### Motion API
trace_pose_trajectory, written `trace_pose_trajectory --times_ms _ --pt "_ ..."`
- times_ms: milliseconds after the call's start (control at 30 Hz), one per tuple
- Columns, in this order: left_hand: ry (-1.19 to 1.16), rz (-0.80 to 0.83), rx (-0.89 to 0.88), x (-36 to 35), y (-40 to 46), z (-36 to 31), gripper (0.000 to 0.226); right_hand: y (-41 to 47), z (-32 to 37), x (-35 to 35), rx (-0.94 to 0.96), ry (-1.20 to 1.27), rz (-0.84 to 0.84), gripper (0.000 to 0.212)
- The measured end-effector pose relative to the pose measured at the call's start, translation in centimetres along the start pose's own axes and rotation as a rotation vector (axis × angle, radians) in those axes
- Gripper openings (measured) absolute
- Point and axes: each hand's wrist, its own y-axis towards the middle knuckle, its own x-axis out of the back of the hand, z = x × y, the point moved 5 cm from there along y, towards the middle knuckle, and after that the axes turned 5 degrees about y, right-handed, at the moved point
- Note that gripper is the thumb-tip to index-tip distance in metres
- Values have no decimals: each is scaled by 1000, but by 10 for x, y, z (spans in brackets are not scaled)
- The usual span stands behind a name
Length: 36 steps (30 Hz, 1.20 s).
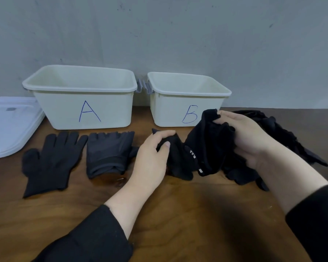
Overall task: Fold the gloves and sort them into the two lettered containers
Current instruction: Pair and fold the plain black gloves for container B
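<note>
Black glove [203,148]: my left hand [150,157] pinches its nine-o'clock edge, my right hand [242,135] grips its twelve-o'clock cuff; I'd flatten it on the tabletop [178,214] before folding.

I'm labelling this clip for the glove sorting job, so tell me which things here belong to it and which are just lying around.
Part of the job:
container A
container B
flat knit glove
grey gloves
black glove gripped by left hand and right hand
glove pile

Lying about:
white lids left of container A
</note>
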Motion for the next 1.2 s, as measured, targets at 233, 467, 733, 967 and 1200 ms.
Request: trace_pose_trajectory --times_ms 233,467,733,967,1200 --pt "-225 -377 -77 89 31 -42 37 1 5 -17 4 -17 40 11" --pt "-6 -545 38 208 12 10 40 13 2 -91 -11 70 152 27" --pt "617 -540 -6 251 -39 23 39 25 -21 -178 -99 200 305 17" --pt "180 179 46 140 -29 -5 23 26 -20 -171 -157 178 364 15" --pt "-79 38 171 105 -22 -4 9 5 -38 -96 -267 258 304 67"
